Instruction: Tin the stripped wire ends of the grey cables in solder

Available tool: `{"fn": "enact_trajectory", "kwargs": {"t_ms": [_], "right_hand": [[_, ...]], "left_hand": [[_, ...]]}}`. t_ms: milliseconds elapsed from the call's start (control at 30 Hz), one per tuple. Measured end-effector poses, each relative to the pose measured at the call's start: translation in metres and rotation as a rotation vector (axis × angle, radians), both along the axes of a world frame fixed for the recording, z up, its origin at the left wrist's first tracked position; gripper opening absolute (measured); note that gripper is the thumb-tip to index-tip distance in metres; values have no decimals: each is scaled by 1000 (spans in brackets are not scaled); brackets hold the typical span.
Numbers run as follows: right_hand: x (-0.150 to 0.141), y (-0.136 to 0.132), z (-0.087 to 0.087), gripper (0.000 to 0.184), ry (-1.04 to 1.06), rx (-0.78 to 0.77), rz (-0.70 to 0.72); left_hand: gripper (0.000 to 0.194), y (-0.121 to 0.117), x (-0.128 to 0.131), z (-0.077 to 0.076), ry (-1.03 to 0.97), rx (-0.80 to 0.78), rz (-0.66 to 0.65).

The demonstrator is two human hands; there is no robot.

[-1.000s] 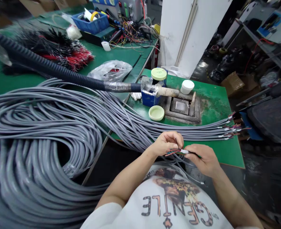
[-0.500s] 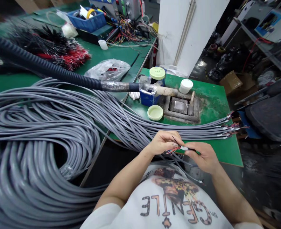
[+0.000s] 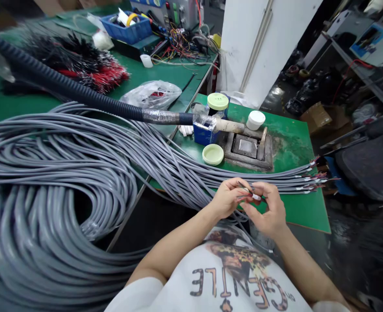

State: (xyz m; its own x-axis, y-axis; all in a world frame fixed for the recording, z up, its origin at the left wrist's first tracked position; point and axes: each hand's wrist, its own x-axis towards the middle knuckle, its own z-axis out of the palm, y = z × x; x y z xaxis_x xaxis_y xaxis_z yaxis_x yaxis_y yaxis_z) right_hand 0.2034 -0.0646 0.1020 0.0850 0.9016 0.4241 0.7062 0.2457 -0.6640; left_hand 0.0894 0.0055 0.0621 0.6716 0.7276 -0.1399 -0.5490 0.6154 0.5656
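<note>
My left hand [image 3: 227, 198] is closed, its fingertips pinching the thin coloured wires at the stripped end of a cable. A white band [image 3: 256, 197] wraps the cable where those wires fan out, with a dark length beyond it. Around that dark length curl the fingers of my right hand [image 3: 271, 212], while its thumb stands apart below. Some of the grip is hidden by the fingers. Just beyond my hands, a bundle of grey cables [image 3: 191, 173] crosses the green table, its stripped ends [image 3: 308, 178] showing white bands and coloured wires.
Thick coils of grey cable [image 3: 41, 242] fill the left side. A black corrugated hose [image 3: 113, 106] reaches over to a blue box [image 3: 204, 134]. Nearby are a pale green lid [image 3: 213, 154], a white tub [image 3: 255, 120] and a square soldering pot [image 3: 248, 147] set in the table [image 3: 292, 134].
My right thumb has come away from the cable and dropped lower, while the fingers have lifted and curled. Both hands have shifted slightly, the left one to the right. The view has moved a little.
</note>
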Motion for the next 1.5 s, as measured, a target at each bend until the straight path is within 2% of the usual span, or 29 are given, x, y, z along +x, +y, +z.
{"fn": "enact_trajectory", "kwargs": {"t_ms": [67, 167, 333, 433, 533, 700, 833, 900, 1033, 1133, 1267, 1500], "right_hand": [[0, 4, -6, 35, 58, 15, -34], [1, 9, -14, 27, 107, 26, -62], [3, 18, -24, 14, 168, 8, -92], [2, 26, -21, 13, 124, 37, -63], [-1, 37, -14, 15, 83, 65, -17], [-3, 55, -7, 22, -22, 8, 49], [-1, 78, 0, 24, -113, -24, 101], [0, 96, 4, 26, -162, -36, 107], [0, 140, 3, 29, -325, -121, 128], [-6, 167, -7, 27, -490, -198, 119], [-18, 185, -21, 28, -715, -264, 106], [-29, 193, -28, 32, -944, -314, 87]], "left_hand": [[16, -4, 3, 3, -33, -93, -11], [15, -9, 7, 5, -55, -128, 53], [17, -12, 10, 4, 31, 19, 287], [19, -12, 9, -1, 111, 120, 406], [20, -9, 4, -6, 167, 152, 460], [20, 0, -5, -17, 180, 133, 504], [23, 3, -17, -21, 199, 121, 458], [28, 2, -26, -22, 297, 274, 465], [20, -2, -43, -28, 688, 921, 582], [17, -1, -48, -36, 886, 1226, 592], [18, 2, -46, -46, 975, 1384, 581], [19, 3, -46, -48, 983, 1431, 591]]}}
